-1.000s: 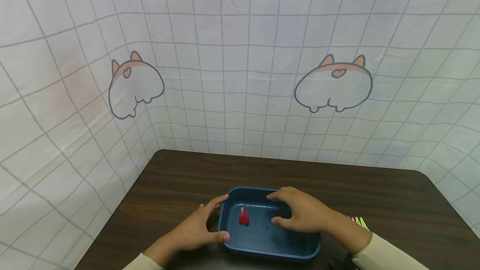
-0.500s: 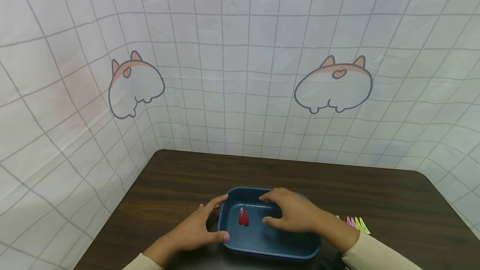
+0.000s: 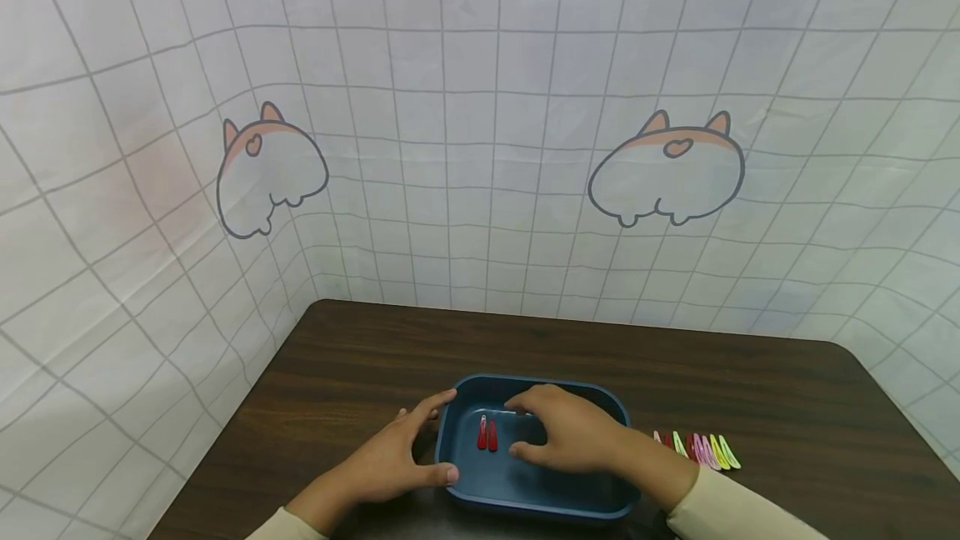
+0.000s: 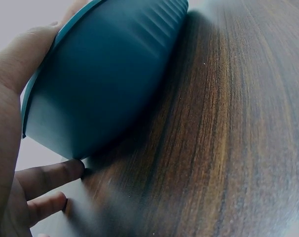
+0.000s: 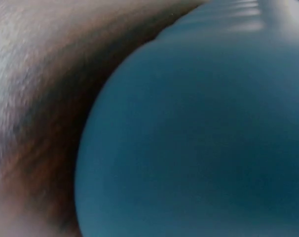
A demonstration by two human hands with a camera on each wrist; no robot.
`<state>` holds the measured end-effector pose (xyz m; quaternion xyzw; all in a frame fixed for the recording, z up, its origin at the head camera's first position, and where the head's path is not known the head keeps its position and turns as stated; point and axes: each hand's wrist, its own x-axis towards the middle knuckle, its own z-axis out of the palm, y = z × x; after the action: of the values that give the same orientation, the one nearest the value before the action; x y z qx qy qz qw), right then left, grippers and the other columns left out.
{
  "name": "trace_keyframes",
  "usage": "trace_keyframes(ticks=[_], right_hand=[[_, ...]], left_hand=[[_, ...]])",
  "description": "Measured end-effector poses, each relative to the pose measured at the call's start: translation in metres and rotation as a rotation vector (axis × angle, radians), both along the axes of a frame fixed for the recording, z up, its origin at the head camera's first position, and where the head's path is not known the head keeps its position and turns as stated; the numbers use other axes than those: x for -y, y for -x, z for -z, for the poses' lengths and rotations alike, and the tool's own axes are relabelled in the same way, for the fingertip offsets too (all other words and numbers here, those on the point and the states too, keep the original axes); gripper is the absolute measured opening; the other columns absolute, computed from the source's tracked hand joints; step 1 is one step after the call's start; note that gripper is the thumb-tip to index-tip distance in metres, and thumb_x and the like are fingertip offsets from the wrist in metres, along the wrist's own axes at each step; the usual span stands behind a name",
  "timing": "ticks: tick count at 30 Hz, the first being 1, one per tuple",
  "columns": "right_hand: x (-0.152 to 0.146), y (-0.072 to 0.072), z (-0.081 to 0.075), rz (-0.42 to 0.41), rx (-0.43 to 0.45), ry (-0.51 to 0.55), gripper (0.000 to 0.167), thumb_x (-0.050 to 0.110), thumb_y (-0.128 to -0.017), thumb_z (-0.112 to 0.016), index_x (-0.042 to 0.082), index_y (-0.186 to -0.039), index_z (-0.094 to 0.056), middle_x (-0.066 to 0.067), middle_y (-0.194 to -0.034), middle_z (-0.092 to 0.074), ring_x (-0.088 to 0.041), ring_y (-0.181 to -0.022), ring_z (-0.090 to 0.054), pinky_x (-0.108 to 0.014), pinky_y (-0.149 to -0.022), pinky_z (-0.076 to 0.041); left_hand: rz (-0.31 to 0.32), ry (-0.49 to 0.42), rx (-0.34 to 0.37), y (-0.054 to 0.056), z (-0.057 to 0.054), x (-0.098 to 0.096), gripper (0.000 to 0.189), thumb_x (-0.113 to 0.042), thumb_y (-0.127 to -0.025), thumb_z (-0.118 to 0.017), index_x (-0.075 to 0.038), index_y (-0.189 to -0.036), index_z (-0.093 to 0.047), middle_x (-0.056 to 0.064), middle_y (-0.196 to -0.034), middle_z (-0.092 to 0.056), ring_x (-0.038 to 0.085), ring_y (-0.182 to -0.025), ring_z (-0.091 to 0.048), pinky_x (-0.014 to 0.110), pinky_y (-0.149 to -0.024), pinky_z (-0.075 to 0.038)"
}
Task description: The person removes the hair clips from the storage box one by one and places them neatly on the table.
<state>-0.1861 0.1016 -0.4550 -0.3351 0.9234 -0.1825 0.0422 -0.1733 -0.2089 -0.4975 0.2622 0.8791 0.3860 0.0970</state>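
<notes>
A blue plastic basin (image 3: 555, 494) stands on the table. Two red snap hair clips (image 3: 487, 433) lie side by side on its floor, toward the left. My left hand (image 3: 392, 457) holds the basin's left end, thumb over the near rim and index finger at the far rim; in the left wrist view the other fingers reach down beside the basin's outer wall (image 4: 110, 74). My right hand (image 3: 573, 430) hovers over the basin, thumb and index finger apart with nothing visible between them, just right of the red clips. The right wrist view shows only the basin's outside (image 5: 189, 138).
To the right of the basin a row of several hair clips (image 3: 707, 450) in pink, green, red and yellow lies on the dark wooden table (image 3: 420, 340). A white grid-patterned cloth (image 3: 480, 148) hangs behind and at the sides. The right forearm crosses the basin's right rim.
My right hand has moved left across the basin, closer to the two red clips, uncovering more of the row on the table. My left hand and the basin have not moved.
</notes>
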Motion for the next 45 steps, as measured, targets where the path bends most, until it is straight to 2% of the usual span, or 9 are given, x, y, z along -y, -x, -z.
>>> trace_keyframes(ticks=[10, 19, 24, 33, 39, 45], right_hand=[[0.010, 0.000, 0.006, 0.014, -0.001, 0.011, 0.058, 0.052, -0.092, -0.071, 0.013, -0.135, -0.064, 0.002, -0.122, -0.066, -0.015, -0.112, -0.061, -0.041, -0.090, -0.056], [0.017, 0.003, 0.014, 0.044, -0.023, -0.012, 0.057, 0.057, -0.092, -0.070, 0.018, -0.132, -0.066, 0.006, -0.114, -0.066, -0.010, -0.101, -0.061, -0.035, -0.078, -0.056], [0.020, 0.005, 0.017, 0.051, -0.020, -0.019, 0.055, 0.057, -0.091, -0.070, 0.019, -0.131, -0.066, 0.011, -0.100, -0.062, -0.005, -0.085, -0.056, -0.028, -0.066, -0.051], [0.023, 0.008, 0.024, 0.064, -0.005, -0.014, 0.051, 0.052, -0.093, -0.071, 0.018, -0.130, -0.066, 0.013, -0.080, -0.051, -0.004, -0.066, -0.049, -0.025, -0.054, -0.042], [0.025, 0.010, 0.028, 0.069, 0.024, -0.016, 0.052, 0.051, -0.094, -0.070, 0.019, -0.134, -0.065, 0.012, -0.074, -0.051, -0.004, -0.061, -0.048, -0.026, -0.051, -0.039], [0.026, 0.013, 0.032, 0.059, 0.017, -0.035, 0.054, 0.054, -0.095, -0.067, 0.021, -0.138, -0.063, 0.013, -0.071, -0.050, -0.005, -0.059, -0.047, -0.027, -0.050, -0.039]], left_hand=[[0.011, -0.001, -0.005, 0.000, 0.000, 0.000, 0.088, -0.048, -0.090, -0.076, -0.038, -0.161, -0.025, 0.013, -0.149, -0.053, 0.031, -0.138, -0.050, 0.071, -0.116, -0.008], [0.009, 0.011, -0.012, 0.001, 0.001, -0.001, 0.088, -0.050, -0.090, -0.076, -0.041, -0.161, -0.024, 0.013, -0.148, -0.054, 0.031, -0.137, -0.050, 0.072, -0.116, -0.009], [0.005, 0.008, -0.014, 0.000, 0.001, -0.002, 0.088, -0.051, -0.090, -0.076, -0.040, -0.161, -0.025, 0.014, -0.147, -0.055, 0.032, -0.137, -0.051, 0.071, -0.117, -0.009], [0.005, 0.006, -0.013, 0.001, 0.001, -0.002, 0.089, -0.051, -0.090, -0.076, -0.039, -0.161, -0.025, 0.015, -0.146, -0.055, 0.032, -0.137, -0.051, 0.071, -0.117, -0.008], [0.004, 0.005, -0.012, 0.000, 0.000, -0.001, 0.089, -0.051, -0.090, -0.076, -0.037, -0.161, -0.025, 0.015, -0.144, -0.057, 0.034, -0.138, -0.049, 0.071, -0.117, -0.008], [0.004, -0.001, -0.011, -0.001, -0.001, -0.001, 0.089, -0.050, -0.090, -0.076, -0.036, -0.162, -0.025, 0.015, -0.145, -0.056, 0.033, -0.137, -0.050, 0.071, -0.117, -0.008]])
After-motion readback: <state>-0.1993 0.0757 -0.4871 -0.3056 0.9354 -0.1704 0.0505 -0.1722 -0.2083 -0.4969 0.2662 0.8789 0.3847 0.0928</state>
